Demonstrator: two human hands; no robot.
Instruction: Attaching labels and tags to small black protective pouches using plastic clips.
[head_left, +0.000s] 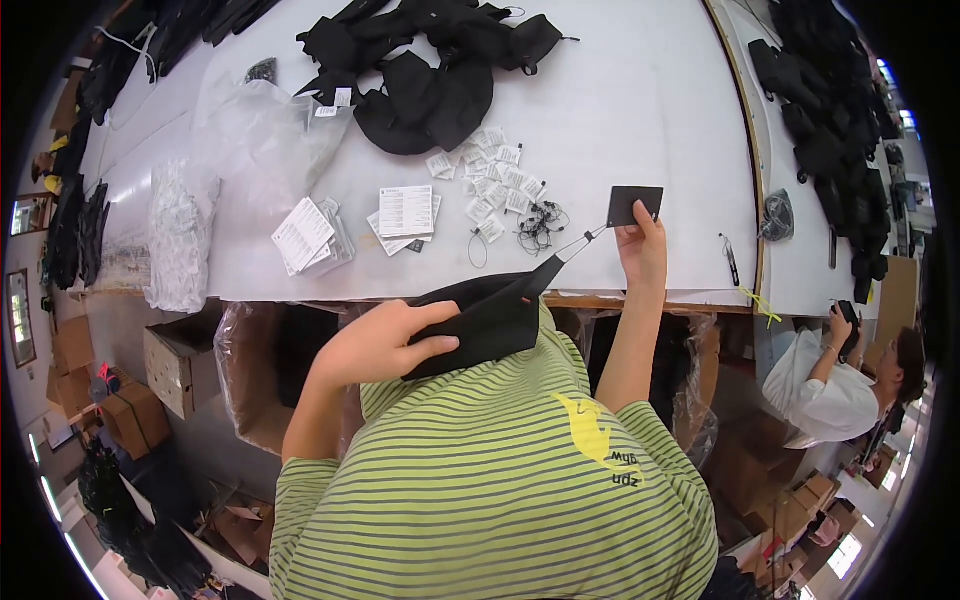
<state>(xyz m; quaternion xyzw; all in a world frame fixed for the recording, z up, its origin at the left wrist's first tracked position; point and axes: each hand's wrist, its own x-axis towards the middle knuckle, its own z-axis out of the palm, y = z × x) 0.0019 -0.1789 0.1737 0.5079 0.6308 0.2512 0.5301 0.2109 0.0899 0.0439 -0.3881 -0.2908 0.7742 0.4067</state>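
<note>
My left hand (405,340) grips a folded black fabric item (495,325) with a small red label on its edge, held in front of my body at the table's near edge. Its exact kind is hard to make out. From its tapered right corner a thin string loop (575,247) stretches up to a black hang tag (625,203). My right hand (645,245) pinches that tag between thumb and fingers, above the table's near edge. Several strings with black fasteners (540,228) lie tangled on the table, beside a scatter of small white labels (500,180).
Stacks of white printed cards (405,212) and a clear plastic bag (270,135) lie on the white table (640,90). Black fabric items (425,100) are heaped at the back. Thread snips (731,262) rest near the right edge. Another person (835,385) works at far right.
</note>
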